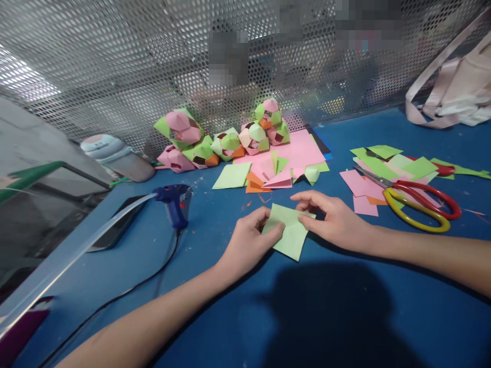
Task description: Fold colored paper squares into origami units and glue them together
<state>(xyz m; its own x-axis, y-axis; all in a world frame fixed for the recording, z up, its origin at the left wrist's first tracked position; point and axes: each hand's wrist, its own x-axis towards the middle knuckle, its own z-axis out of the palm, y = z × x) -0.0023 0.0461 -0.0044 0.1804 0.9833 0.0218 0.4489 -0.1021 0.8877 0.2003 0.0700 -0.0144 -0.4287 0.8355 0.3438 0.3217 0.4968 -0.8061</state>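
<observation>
A pale green square of paper [289, 239] is held between my two hands, a little above the blue table. My left hand [255, 232] pinches its left side, thumb on top and fingers underneath. At the right corner, my right hand [326, 217] grips the sheet between thumb and fingers, with the index finger stretched out above. Beyond the hands lie a stack of pale green squares [231, 176], orange paper pieces [255, 183] and folded pink paper [279, 179]. A small folded pale green piece [311, 175] sits beside them.
Scissors with red and yellow handles [418, 225] rest on pink and green scraps [360, 184] at right. Folded-paper shapes [226, 143] line the mesh panel [153, 66]. To the left are a blue glue gun [174, 207] with its cord, a phone [118, 225] and a tumbler [118, 158].
</observation>
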